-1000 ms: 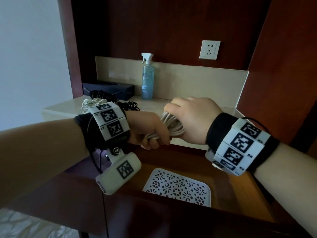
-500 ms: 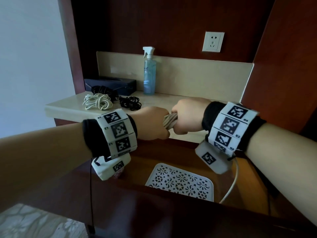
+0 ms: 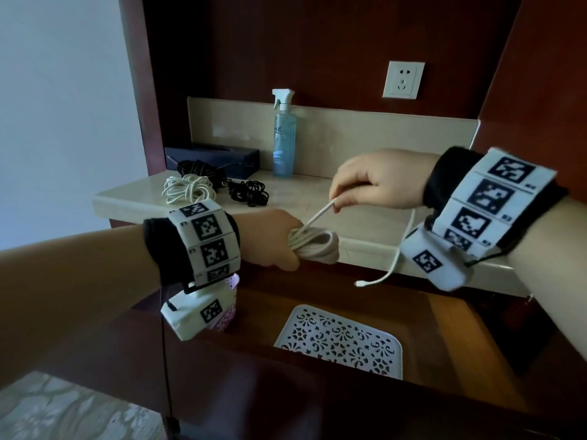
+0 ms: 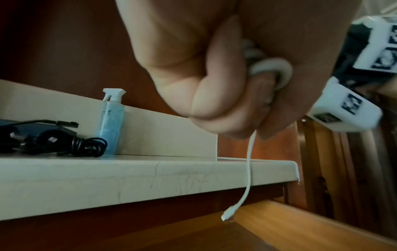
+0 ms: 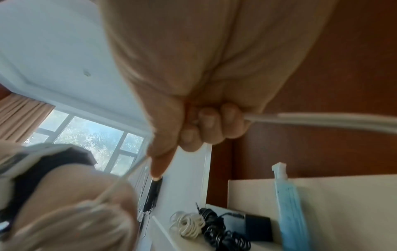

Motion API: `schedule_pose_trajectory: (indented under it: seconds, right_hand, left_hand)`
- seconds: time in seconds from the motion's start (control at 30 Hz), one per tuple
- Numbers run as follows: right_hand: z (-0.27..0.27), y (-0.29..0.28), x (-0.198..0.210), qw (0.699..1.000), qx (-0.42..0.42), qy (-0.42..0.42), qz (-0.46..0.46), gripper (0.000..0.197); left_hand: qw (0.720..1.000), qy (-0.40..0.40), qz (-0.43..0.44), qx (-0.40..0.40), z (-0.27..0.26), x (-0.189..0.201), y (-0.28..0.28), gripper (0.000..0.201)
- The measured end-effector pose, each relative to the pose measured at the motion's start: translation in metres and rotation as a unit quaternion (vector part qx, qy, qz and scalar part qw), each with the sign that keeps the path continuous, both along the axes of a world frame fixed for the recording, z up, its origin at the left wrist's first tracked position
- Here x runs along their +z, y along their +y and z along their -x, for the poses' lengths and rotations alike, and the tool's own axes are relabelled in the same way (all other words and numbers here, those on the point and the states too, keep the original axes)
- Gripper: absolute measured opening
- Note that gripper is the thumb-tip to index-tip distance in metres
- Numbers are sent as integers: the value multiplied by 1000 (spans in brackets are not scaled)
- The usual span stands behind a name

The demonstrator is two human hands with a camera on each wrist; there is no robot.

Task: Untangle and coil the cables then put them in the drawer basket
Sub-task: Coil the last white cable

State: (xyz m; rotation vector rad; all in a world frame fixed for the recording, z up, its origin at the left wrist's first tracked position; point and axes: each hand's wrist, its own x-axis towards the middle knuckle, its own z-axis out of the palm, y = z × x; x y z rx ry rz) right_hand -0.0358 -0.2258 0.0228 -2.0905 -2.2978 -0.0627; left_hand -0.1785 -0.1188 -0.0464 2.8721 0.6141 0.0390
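Note:
My left hand [image 3: 279, 239] grips a coiled white cable [image 3: 317, 246] above the open drawer [image 3: 451, 341]. My right hand [image 3: 365, 185] pinches a free strand of that cable [image 3: 320, 214] up and to the right of the coil. The cable's loose end with its plug [image 3: 360, 283] hangs below the right wrist; the left wrist view shows the plug [image 4: 227, 216] dangling over the drawer. A white perforated basket [image 3: 343, 341] lies in the drawer. On the countertop [image 3: 317, 204] sit another white cable bundle [image 3: 187, 188] and black cables [image 3: 247, 193].
A blue spray bottle [image 3: 283, 138] and a dark box [image 3: 216, 157] stand at the back of the counter. A wall socket [image 3: 402, 79] is on the wood panel above. A pink-white holder [image 3: 230, 300] sits at the drawer's left, partly hidden by my left wrist.
My right hand has come off the coil and drawn a strand up and to the right. The loose plug end now hangs free. The left hand keeps its grip on the coil.

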Motion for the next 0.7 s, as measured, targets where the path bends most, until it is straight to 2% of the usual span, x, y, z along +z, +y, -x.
schedule_pose_trajectory:
  seconds: [0.1,0.17,0.27,0.37,0.47,0.57,0.6,0.7]
  right_hand:
    - [-3,10,6,996,56,28,-70,11]
    - [-5,18,2,991,56,73,-100,9]
    - [-13,26,-16,984,-7,143,-106,14]
    - [-12,32,-39,970,-65,193,-133,29]
    - [4,41,-54,977,-98,114,-148,32]
    - [9,46,-60,982,-107,53,-148,27]
    - [8,46,-62,983,-110,40,-141,28]
    - [10,43,-63,986,-123,-18,-116,31]
  left_hand:
    - [998,5,36,-45,2,1,-8,22]
    - [997,-20,48,-58,2,7,-13,22]
    - [990,-105,89,-25,6,20,-12,20]
    - [954,-215,206,33,8,30,-2,13]
    - [909,-270,314,49,8,34,2,16]
    - [861,-274,427,41,9,33,6,16]
    - [859,-273,431,47,10,32,9,17]
    - [888,-277,357,91,10,29,17,17]
